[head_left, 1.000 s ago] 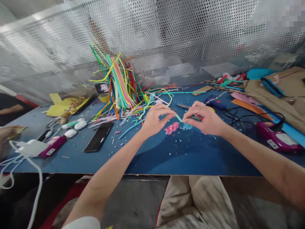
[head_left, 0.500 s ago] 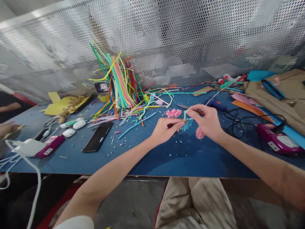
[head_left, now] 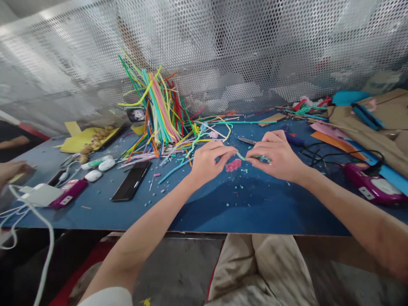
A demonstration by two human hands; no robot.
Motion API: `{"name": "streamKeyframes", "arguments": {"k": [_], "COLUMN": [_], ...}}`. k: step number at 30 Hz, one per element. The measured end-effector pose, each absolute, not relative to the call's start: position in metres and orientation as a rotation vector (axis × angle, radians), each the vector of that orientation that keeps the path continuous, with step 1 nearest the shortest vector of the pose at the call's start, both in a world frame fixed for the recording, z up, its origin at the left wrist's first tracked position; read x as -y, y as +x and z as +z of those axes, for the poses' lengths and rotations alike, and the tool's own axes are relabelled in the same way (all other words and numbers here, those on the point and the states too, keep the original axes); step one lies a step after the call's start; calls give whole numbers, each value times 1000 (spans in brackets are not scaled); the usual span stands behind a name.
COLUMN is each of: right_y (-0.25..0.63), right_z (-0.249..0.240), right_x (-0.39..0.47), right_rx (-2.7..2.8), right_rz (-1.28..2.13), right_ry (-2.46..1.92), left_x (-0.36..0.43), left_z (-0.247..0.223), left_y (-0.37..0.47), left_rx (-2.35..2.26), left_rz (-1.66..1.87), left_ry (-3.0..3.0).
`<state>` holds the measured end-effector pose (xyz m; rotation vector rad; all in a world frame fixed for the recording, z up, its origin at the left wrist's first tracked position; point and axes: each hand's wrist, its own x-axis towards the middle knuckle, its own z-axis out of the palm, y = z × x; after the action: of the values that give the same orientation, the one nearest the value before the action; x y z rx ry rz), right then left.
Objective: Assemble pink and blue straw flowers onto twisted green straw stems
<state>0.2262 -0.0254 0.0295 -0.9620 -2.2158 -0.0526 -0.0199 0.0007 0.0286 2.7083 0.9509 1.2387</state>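
A short light-green pipe cleaner (head_left: 241,156) stretches between my two hands, above the blue table. My left hand (head_left: 208,162) pinches its left end between thumb and fingertips. The other end is pinched by my right hand (head_left: 276,156), where a bit of green also shows beside the fingers; the rest there is hidden. Just below the strand, a pink fuzzy piece (head_left: 233,165) lies on the table. Scissors (head_left: 246,140) lie behind my right hand, their blades pointing left and their handles hidden.
A bundle of colourful pipe cleaners (head_left: 159,108) stands behind my left hand. A black phone (head_left: 131,181) lies left, near white chargers and a purple power strip (head_left: 69,193). Another purple strip (head_left: 372,185), cables and cardboard (head_left: 382,114) are right. A co-worker's hand (head_left: 14,171) shows far left.
My hands have moved apart, the left one going left, and the green pipe cleaner now lies nearly level between them. The blue fuzzy piece and the lower pink one are out of sight.
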Motion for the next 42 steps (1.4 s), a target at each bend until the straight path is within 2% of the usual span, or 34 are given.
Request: {"name": "streamKeyframes", "arguments": {"k": [7, 10, 14, 20, 23, 25, 28, 32, 35, 39, 42], "right_y": [223, 216, 212, 219, 222, 224, 227, 227, 222, 215, 214], "right_z": [28, 20, 13, 18, 23, 28, 34, 33, 26, 20, 21], "right_x": [29, 26, 21, 21, 23, 25, 28, 29, 26, 24, 26], "right_rx": [1762, 1536, 1446, 1864, 2054, 2147, 2125, 1829, 1582, 1406, 1532], "right_rz": [603, 754, 677, 21, -139, -83, 215, 691, 858, 790, 478], "right_ry": [-868, -884, -1049, -1151, -1072, -1019, -958, -869, -870, -1003, -1132], "left_x": [-9, -4, 6, 14, 9, 3, -5, -8, -2, 10, 17], "left_z": [19, 9, 1, 14, 23, 27, 28, 20, 11, 3, 1], "left_y": [-22, -18, -11, -16, -23, -26, -26, -20, -14, -6, -4], "left_rx": [-747, -812, -905, -927, -981, -1012, -993, -848, -787, -750, -780], "left_rz": [1180, 1136, 1142, 1141, 1230, 1325, 1373, 1347, 1294, 1248, 1249], "left_ry": [2734, 2817, 2838, 2900, 2957, 2948, 2855, 2768, 2809, 2750, 2737]}}
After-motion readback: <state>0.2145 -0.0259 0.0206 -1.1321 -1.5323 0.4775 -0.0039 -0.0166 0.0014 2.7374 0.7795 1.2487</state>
